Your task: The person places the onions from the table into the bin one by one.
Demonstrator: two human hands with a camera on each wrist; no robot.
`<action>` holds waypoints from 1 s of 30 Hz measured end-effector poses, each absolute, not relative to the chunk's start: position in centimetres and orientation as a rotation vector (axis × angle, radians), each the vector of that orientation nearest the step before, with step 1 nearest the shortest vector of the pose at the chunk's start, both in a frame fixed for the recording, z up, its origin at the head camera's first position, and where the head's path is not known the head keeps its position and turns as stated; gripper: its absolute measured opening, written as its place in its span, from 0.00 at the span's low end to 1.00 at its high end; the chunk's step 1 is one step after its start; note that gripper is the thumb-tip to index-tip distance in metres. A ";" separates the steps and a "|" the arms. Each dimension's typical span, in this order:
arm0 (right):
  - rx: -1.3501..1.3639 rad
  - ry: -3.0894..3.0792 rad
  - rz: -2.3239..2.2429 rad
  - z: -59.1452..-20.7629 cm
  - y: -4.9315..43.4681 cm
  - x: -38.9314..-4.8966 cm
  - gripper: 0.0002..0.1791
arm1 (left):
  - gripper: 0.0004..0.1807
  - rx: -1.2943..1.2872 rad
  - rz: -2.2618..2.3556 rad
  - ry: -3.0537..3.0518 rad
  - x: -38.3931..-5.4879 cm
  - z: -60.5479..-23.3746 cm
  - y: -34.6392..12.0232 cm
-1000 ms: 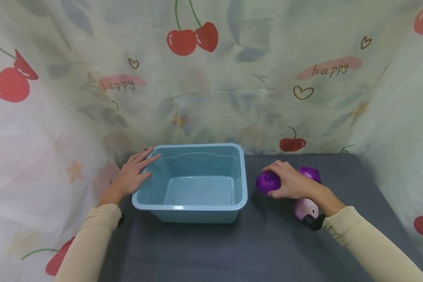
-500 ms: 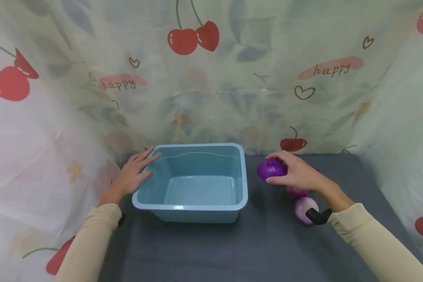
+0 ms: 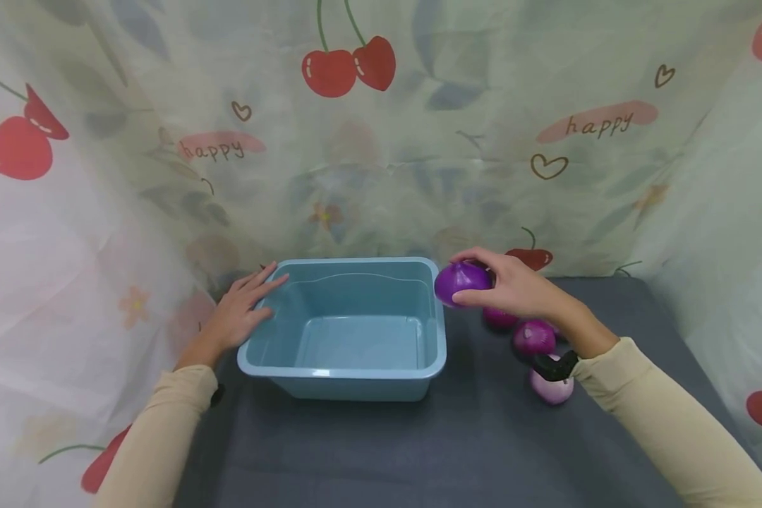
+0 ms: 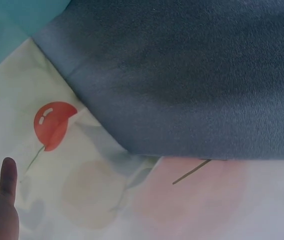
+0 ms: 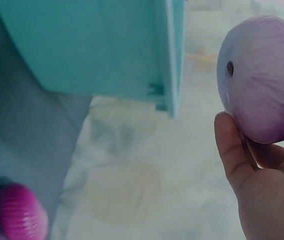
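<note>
My right hand [image 3: 521, 288] grips a purple onion [image 3: 462, 283], thumb in front and fingers over the top. It is raised at the right rim of a light blue plastic basin [image 3: 343, 374], overlapping that rim in the head view. From the right wrist, the same onion [image 5: 262, 82] shows a paler side with a small dark hole. My left hand [image 3: 238, 314] rests on the basin's left rim, its fingers straight and spread. The basin has nothing inside.
Several more onions lie right of the basin: a magenta one [image 3: 499, 318] under the right hand, a purple-pink one [image 3: 535, 337] and a pale one [image 3: 552, 389] partly behind a black wrist strap [image 3: 555, 367]. Cherry-printed cloth [image 3: 387, 197] walls the dark grey tabletop [image 3: 381, 451].
My right hand has lifted the purple onion and carried it left to the basin's rim, uncovering other onions. My left hand has stayed on the basin.
</note>
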State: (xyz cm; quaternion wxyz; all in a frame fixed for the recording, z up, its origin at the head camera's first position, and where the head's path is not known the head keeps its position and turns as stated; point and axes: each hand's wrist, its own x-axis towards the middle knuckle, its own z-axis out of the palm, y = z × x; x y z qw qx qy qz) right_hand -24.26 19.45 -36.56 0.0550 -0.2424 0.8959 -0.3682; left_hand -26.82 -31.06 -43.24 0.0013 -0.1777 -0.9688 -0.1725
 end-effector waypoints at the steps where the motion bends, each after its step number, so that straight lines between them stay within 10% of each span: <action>1: -0.753 2.716 -1.112 -36.3 19.1 -24.4 0.34 | 0.35 -0.558 -0.540 -3.043 -26.8 -43.3 -31.1; 30: -1.003 2.452 -1.282 -34.2 4.7 -30.3 0.40 | 0.30 -0.566 -0.578 -3.015 -27.1 -43.4 -31.4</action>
